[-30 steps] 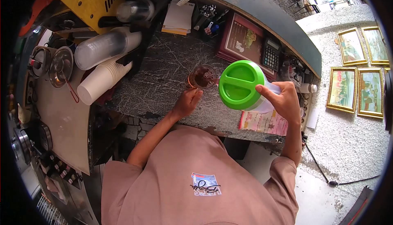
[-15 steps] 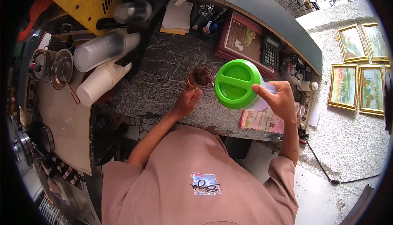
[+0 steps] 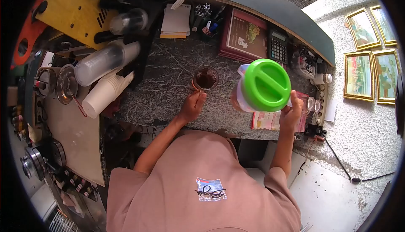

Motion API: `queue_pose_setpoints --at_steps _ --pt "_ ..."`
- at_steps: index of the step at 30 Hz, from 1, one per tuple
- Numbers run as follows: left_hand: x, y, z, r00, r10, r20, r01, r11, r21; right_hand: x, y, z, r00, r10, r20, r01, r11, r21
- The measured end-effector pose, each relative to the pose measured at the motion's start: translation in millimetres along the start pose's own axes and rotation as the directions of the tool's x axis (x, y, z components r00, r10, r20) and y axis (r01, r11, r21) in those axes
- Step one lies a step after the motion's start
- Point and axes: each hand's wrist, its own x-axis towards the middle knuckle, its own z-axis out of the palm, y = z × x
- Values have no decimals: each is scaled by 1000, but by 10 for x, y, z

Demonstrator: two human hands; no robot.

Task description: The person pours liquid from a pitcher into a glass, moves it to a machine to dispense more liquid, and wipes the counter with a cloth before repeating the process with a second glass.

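While the left grip [image 3: 193,107] holds a mug [image 3: 206,78], the right grip [image 3: 291,113] a pitcher [image 3: 265,86], the shirt [image 3: 204,168] reads "Begin".

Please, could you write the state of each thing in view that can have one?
Glass mug: holds dark liquid
Pitcher: covered by its green lid, apart from the mug
Left hand: gripping the mug
Right hand: gripping the pitcher
Paper cups: nested together
Calculator: face up; display unreadable
Framed pictures: hanging

“LET'S”, “Begin”, printed on the brown shirt [image 3: 185,166]
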Motion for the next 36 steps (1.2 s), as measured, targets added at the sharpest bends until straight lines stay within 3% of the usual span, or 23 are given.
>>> queue_pose_setpoints --at_steps 1,3,4,9,11,13,15,19,23,25,27,29,30,32,33,35,36 --pt "-2 -3 -3 1000 -30 8 30 1000 -10 -31 -17 20 1000 3 -10 -3 1000 2" --pt "12 -5 7 1000 -5 -14 5 1000 4 -104 -75 90 885 26 -465 51 987 152" --pt "-5 -3 24 999 18 -45 -17 1000 16 -96 62 -184 870 20 -492 96 973 211" --pt "-15 -104 20 1000 -9 -17 9 1000 29 -193 149 -585 836 -51 -547 227 939 260" --pt "-17 -111 29 1000 -13 -20 14 999 47 -156 285 -766 798 -155 -582 291 945 148" --pt "-6 -155 28 997 59 -46 -56 997 58 -148 365 -860 816 -173 -552 305 939 157" --pt "-21 -231 39 997 55 -46 -53 997 55 -128 441 -920 819 -299 -489 369 928 51" --pt "-21 -209 40 998 25 -60 -22 998 62 -128 575 -966 739 -246 -628 343 939 36" --pt "-29 -160 38 998 13 -64 -8 997 71 -162 675 -1063 758 -241 -606 370 924 96" --pt "-20 -125 42 998 -19 -58 20 1000 14 -174 594 -952 711 -245 -659 295 955 -37" --pt "-1 -154 53 998 0 -60 1 1000 2 -217 652 -1004 749 -197 -632 251 968 -5" --pt "-12 -118 73 998 8 -69 -9 1000 -12 -216 567 -796 430 -495 -755 223 869 -442" --pt "-12 -68 83 996 14 -89 -14 1000 0 -287 545 -738 436 -486 -757 219 874 -435" --pt "0 45 86 993 19 -117 -16 1000 21 -463 524 -633 219 -814 -539 -66 538 -840" --pt "1 90 75 992 12 -128 -2 997 79 -493 549 -546 228 -808 -544 -62 545 -836" --pt "-20 235 51 991 1 -132 19 989 150 -595 633 -309 354 -898 -262 261 364 -894" --pt "-15 339 56 985 -8 -174 44 978 203 -595 763 -158 567 -788 -242 317 479 -818"
